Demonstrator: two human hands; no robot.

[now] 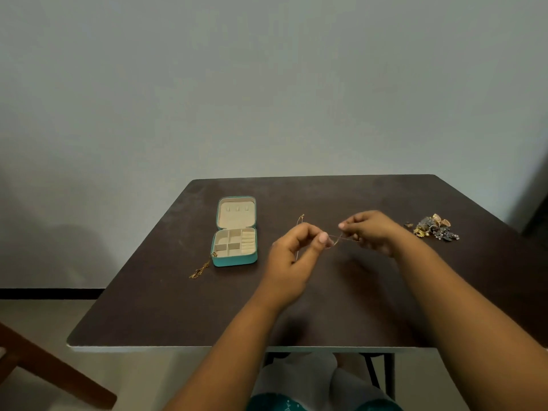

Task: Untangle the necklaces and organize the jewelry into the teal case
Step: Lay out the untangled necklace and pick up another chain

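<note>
1. Above the dark worktop [326, 292], the left hand [292, 262] and right hand [370, 232] each pinch a thin gold necklace [336, 239] stretched between them.
2. Left of the hands, the teal case [235, 231] lies open, its compartments bare.
3. Beside its near left corner rests a gold chain [199, 271].
4. Well right sits a jewelry pile [436, 228].

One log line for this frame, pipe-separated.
left hand pinches thin chain | right hand pinches it | teal case open | jewelry pile untouched
</note>
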